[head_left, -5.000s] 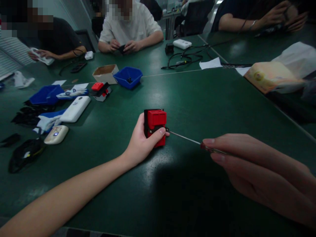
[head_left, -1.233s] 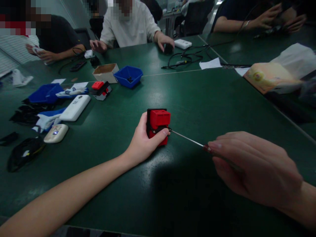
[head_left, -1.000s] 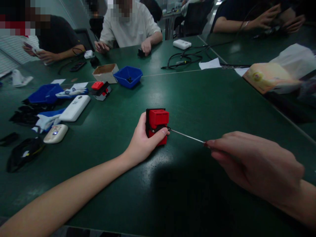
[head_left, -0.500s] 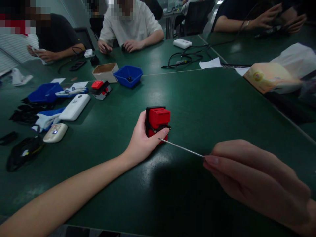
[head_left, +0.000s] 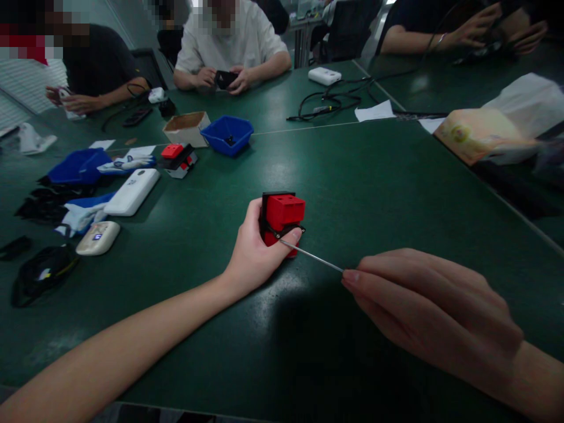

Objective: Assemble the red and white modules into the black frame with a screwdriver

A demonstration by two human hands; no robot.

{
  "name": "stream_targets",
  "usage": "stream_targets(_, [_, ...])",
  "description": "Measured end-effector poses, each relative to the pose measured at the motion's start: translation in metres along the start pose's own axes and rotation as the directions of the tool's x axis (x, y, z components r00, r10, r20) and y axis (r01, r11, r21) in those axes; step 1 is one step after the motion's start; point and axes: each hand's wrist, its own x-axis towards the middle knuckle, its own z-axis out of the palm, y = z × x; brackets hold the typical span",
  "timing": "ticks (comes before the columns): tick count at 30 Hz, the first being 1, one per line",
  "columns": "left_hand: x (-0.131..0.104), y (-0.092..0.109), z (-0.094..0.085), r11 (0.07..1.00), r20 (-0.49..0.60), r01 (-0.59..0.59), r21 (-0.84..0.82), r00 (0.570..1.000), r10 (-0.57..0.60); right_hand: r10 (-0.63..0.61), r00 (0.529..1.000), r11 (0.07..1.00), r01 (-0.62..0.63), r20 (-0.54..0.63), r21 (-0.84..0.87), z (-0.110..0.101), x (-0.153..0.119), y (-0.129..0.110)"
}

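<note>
My left hand [head_left: 255, 247] is closed around a red block-shaped part with a black frame [head_left: 285, 211], holding it on the green table. The thumb lies across its near side, below a black bracket with a small screw. In my right hand [head_left: 432, 311] is a thin metal rod, like a screwdriver shaft [head_left: 315, 257], pinched between thumb and fingers. The rod's tip reaches the bracket beside my left thumb; whether it touches the screw I cannot tell. Any handle is hidden inside the right hand.
A similar red, black and white part [head_left: 178, 160] stands beyond, near a blue bin [head_left: 228, 136] and a cardboard box [head_left: 187, 129]. Gloves, a white power bank [head_left: 133, 192] and cables lie at left. A plastic-wrapped package [head_left: 478, 135] is at right. Several people sit around the table.
My right hand has moved left, bringing the rod's tip up to the bracket by my left thumb. My left hand stays put. The person opposite now holds a black object in both hands.
</note>
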Motion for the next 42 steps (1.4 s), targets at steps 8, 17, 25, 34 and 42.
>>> stream_targets(8, [0.000,0.002,0.000,0.999,0.005,-0.021,0.037,1.000,0.021,0.001,0.999,1.000,-0.002,-0.033,-0.010,0.004,0.002,0.003])
stream_targets(17, [0.000,0.003,0.000,0.999,-0.002,-0.014,0.035,1.000,0.014,-0.022,1.000,1.000,0.022,-0.016,0.006,0.005,0.003,0.003])
stream_targets(25, [0.000,0.000,0.000,0.998,0.001,-0.039,0.050,0.999,0.039,-0.047,0.999,0.999,0.047,-0.004,-0.022,0.002,0.004,0.002])
stream_targets(34, [0.000,-0.001,-0.001,0.998,-0.002,-0.035,0.055,0.999,0.035,0.009,1.000,1.000,-0.009,0.010,0.000,0.010,0.011,-0.002])
stream_targets(42, [0.000,-0.002,-0.001,0.999,-0.002,-0.024,0.031,1.000,0.024,0.069,0.995,0.993,-0.075,0.066,0.093,0.012,0.004,-0.006])
